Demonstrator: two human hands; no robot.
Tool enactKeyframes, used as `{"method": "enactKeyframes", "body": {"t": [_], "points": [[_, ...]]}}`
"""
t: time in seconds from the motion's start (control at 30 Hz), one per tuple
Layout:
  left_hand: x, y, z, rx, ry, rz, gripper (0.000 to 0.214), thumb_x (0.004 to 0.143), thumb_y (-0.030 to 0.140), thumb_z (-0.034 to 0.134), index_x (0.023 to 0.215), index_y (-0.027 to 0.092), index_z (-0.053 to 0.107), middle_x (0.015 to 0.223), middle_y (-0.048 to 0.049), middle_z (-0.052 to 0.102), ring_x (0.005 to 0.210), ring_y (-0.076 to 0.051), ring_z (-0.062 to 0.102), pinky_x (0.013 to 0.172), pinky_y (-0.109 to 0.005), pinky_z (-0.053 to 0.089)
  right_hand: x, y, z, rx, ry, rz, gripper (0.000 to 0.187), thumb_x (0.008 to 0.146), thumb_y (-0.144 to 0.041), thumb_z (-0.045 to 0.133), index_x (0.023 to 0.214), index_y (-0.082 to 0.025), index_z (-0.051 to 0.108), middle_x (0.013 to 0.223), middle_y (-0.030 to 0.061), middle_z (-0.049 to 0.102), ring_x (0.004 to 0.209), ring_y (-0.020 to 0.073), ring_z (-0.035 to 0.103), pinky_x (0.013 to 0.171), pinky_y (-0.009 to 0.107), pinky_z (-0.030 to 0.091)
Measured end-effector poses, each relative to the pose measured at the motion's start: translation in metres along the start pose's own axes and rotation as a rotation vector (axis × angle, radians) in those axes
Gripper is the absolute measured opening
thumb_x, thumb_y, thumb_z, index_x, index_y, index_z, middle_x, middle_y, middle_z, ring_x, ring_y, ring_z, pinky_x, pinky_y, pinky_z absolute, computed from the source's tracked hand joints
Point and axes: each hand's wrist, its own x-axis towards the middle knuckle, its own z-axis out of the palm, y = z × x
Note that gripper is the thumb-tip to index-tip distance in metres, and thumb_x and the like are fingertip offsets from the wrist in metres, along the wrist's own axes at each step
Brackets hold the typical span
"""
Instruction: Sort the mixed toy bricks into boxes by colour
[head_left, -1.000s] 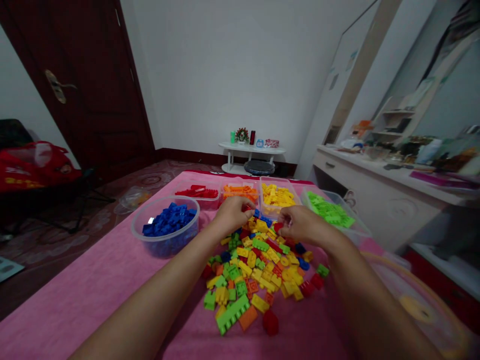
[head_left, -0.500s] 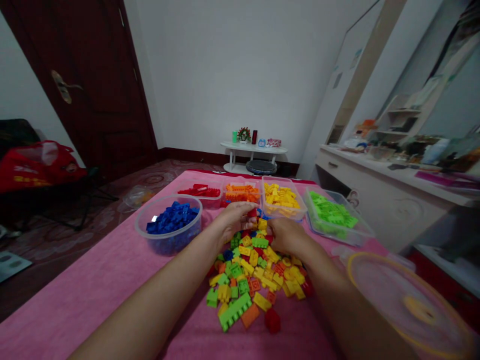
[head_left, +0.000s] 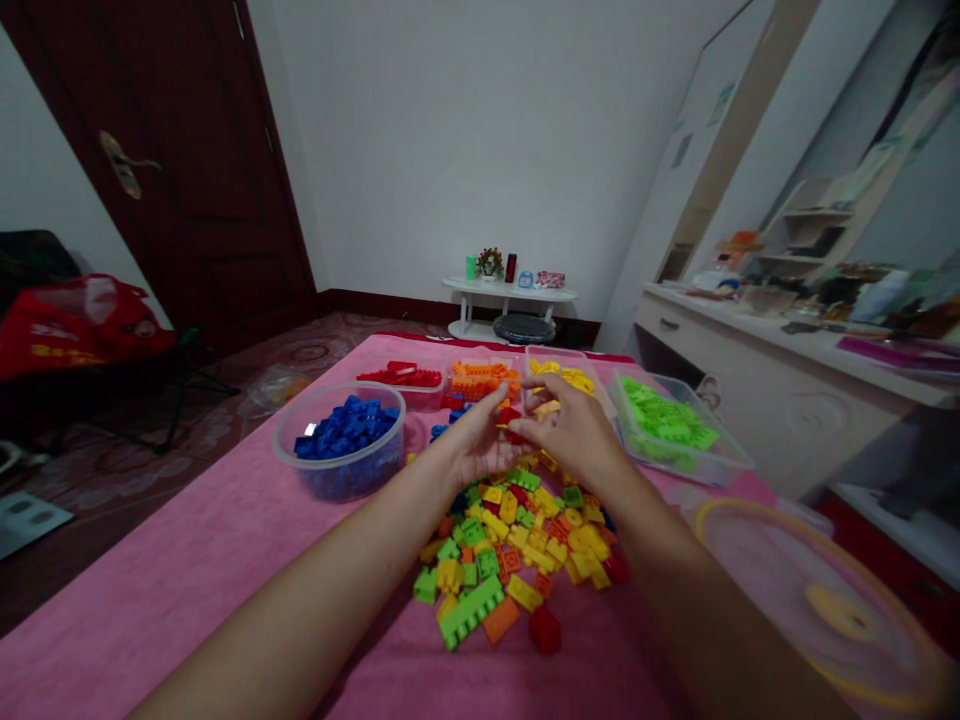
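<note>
Over the far side of a pile of mixed toy building bricks [head_left: 517, 540], my hands are close together. A red toy brick [head_left: 510, 418] sits in my left hand [head_left: 480, 445], whose palm faces right with the fingers curled around it; a bit of yellow shows beside the red. My right hand [head_left: 574, 425] is right beside it, thumb at the red brick and fingers arched apart from the thumb. Green, yellow, orange and red bricks lie below both hands, on the pink cloth [head_left: 225, 570]. My hands partly cover the pile's far end.
A round tub of blue bricks [head_left: 339, 465] stands at left. Behind are boxes of red bricks [head_left: 405, 375], orange bricks [head_left: 484, 380] and yellow bricks [head_left: 562, 375]. A box of green bricks [head_left: 667, 420] is at right, near a yellow-rimmed clear lid [head_left: 817, 600].
My right hand has lifted from the pile and moved up and left to my left hand. My left hand has turned its palm more upward, and the red brick shows between the hands.
</note>
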Motion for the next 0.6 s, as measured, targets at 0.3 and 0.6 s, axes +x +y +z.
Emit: {"method": "enactKeyframes", "body": {"t": [0.3, 0.6], "points": [[-0.001, 0.019, -0.021, -0.091, 0.195, 0.162, 0.015, 0.082, 0.025, 0.047, 0.079, 0.012, 0.054, 0.058, -0.0002, 0.051, 0.041, -0.003, 0.044, 0.03, -0.008, 0.022, -0.008, 0.023, 0.024, -0.146, -0.526, -0.05, 0.018, 0.066, -0.03, 0.064, 0.081, -0.021, 0.066, 0.082, 0.0005, 0.066, 0.074, 0.0143, 0.057, 0.063, 0.022, 0.037], [-0.01, 0.022, -0.023, 1.07, 0.407, 0.511, 0.015, 0.067, 0.021, 0.058, 0.078, 0.014, 0.067, 0.061, 0.0009, 0.055, 0.052, -0.008, 0.046, 0.046, -0.018, 0.032, -0.007, 0.017, -0.005, -0.45, -0.629, -0.017, 0.027, 0.056, -0.019, 0.07, 0.081, -0.026, 0.071, 0.086, 0.0001, 0.067, 0.08, 0.0169, 0.059, 0.06, 0.022, 0.035]]}}
